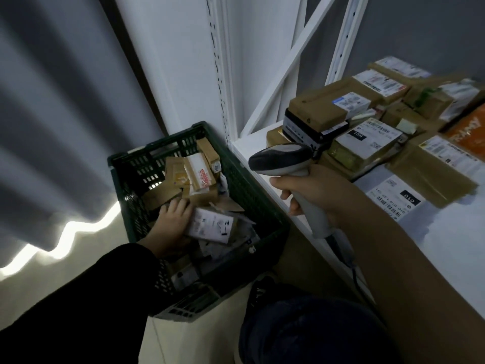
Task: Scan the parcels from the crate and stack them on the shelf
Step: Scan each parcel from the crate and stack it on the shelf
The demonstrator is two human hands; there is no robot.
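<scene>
A dark green crate (244, 177) stands on the floor left of the shelf, filled with several cardboard parcels. My left hand (172, 219) is down inside it, gripping the left edge of a parcel with a white label (212, 225). Above the shelf's front corner, my right hand (312, 191) grips a grey barcode scanner (280, 160) by its handle, head pointing left toward the crate. Its cable hangs down below my wrist. Several labelled parcels (367, 137) lie stacked on the white shelf (451, 253).
White slotted shelf uprights (223, 74) and a diagonal brace rise behind the crate. A grey curtain (52, 127) hangs at left with light along its hem. An orange parcel (469, 130) lies at the far right. My knee (301, 329) is in front, below.
</scene>
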